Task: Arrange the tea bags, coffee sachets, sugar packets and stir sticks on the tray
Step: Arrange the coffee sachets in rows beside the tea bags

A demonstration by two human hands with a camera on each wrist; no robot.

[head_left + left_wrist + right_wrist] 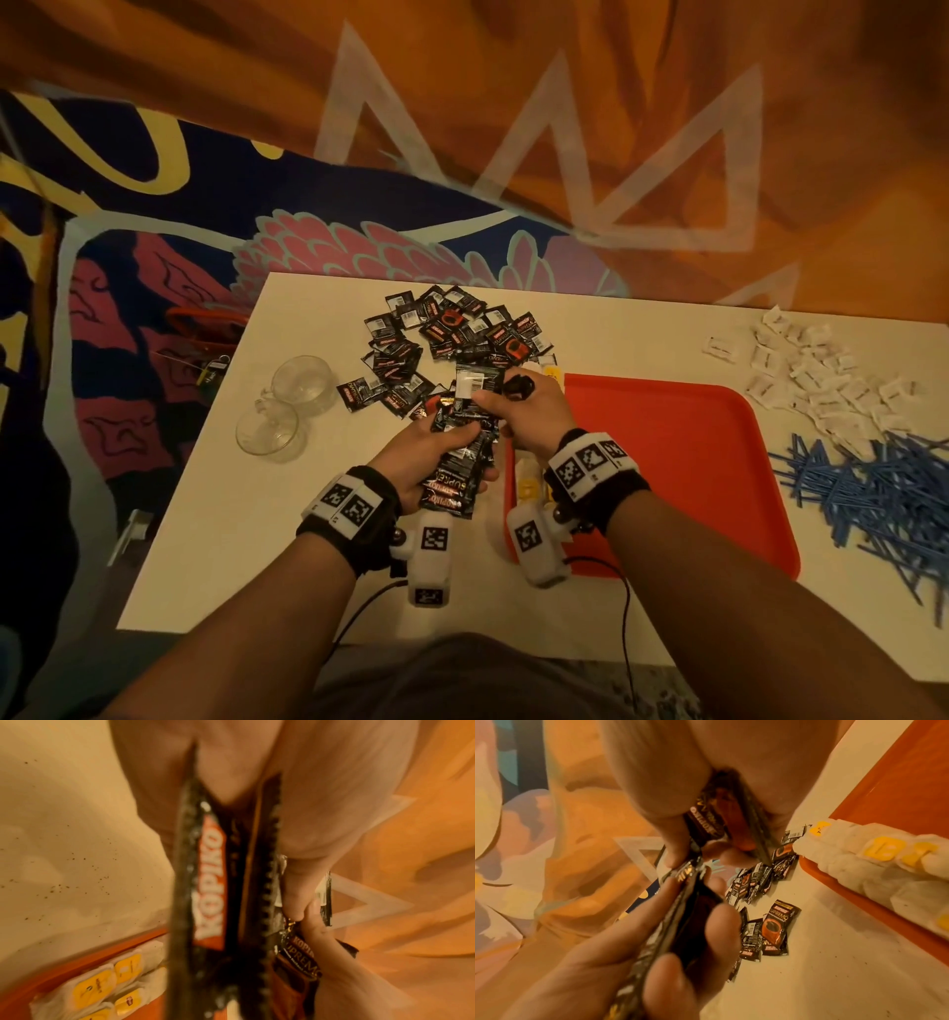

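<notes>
- Both our hands work one stack of coffee sachets [457, 475] above the table [215, 539], beside the tray [719, 462].
- Our left hand [416, 457] grips the stack.
- Our right hand [524, 411] pinches its top sachets.

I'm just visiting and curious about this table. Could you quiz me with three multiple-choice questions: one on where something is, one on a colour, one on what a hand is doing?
1. Where do the tea bags lie?
A. on the tray's left edge
B. in a glass cup
C. among the stir sticks

2. What colour are the stir sticks?
A. red
B. blue
C. white

3. What is the left hand doing?
A. resting flat
B. gripping a stack of coffee sachets
C. lifting a cup

Answers: A, they sit on the red tray; B, a blue heap right of it; C is wrong, B: fingers curl round the stack.
</notes>
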